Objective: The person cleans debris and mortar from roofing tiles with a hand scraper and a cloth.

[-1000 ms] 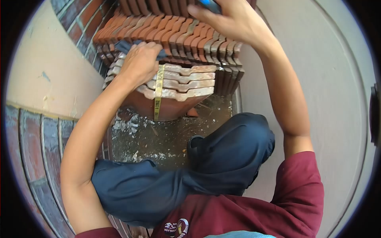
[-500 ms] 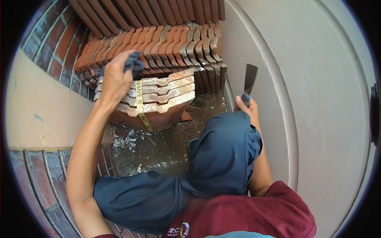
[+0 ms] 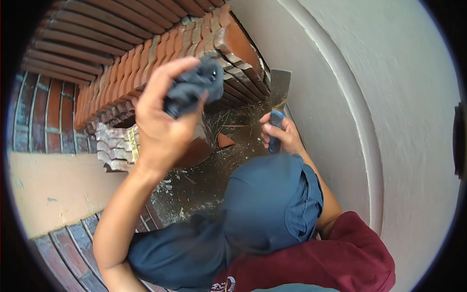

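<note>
The print on the yellow strap is too blurred to read.

Mostly rough clay, soft cloth and a bit of plastic and metal here

The rag bunched in the left hand is dark grey-blue cloth, matt and crumpled. The scraper in the right hand has a smooth blue plastic handle and a dull, flat metal blade. The roof tiles at 11 o'clock are unglazed terracotta, matt and dusty, some crusted with pale mortar; a yellow plastic strap binds the lower bundle. The brick wall at 9 o'clock is rough, the wall at 3 o'clock has matt, slightly grainy plaster. The floor is gritty with debris.
</note>
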The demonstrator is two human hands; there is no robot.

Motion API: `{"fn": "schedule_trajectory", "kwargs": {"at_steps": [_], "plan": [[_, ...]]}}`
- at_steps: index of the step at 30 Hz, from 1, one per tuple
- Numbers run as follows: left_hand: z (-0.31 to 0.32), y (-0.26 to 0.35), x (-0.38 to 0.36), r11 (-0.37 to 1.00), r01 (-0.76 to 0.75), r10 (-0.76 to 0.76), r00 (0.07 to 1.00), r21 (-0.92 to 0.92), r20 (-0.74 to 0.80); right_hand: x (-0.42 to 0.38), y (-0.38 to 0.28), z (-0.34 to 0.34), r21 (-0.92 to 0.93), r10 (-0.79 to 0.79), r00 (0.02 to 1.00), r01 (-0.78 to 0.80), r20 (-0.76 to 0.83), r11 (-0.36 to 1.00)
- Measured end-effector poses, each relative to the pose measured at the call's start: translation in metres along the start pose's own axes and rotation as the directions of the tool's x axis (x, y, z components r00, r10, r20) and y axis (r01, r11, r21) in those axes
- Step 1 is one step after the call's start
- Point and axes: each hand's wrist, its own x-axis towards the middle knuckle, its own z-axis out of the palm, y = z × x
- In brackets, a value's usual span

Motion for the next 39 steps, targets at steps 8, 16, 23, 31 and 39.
{"fn": "schedule_trajectory", "kwargs": {"at_steps": [8, 16, 23, 31, 39], "plan": [[0.109, -0.015, -0.038, 0.954, 0.218, -0.161, 0.952, -0.207, 0.259, -0.018, -0.020, -0.020, -0.416, -0.063, 0.993, 0.015, -0.101, 0.909], [0.190, -0.064, -0.054, 0.325, 0.315, -0.608, 0.791, -0.892, 0.058, -0.022, -0.051, -0.005, -0.732, -0.298, 0.954, 0.222, 0.027, 0.644], [0.179, -0.080, -0.053, 0.425, 0.211, -0.694, 0.700, -0.880, -0.168, -0.014, -0.048, 0.025, -0.372, -0.030, 0.996, 0.061, 0.088, 0.926], [0.164, -0.080, -0.051, 0.301, 0.229, -0.763, 0.640, -0.926, -0.089, -0.002, -0.040, 0.053, -0.157, 0.055, 0.993, -0.038, 0.102, 0.987], [0.154, -0.082, -0.043, 0.290, 0.249, -0.751, 0.657, -0.924, -0.058, 0.005, -0.025, 0.074, -0.102, 0.099, 0.984, -0.084, 0.150, 0.991]]}}
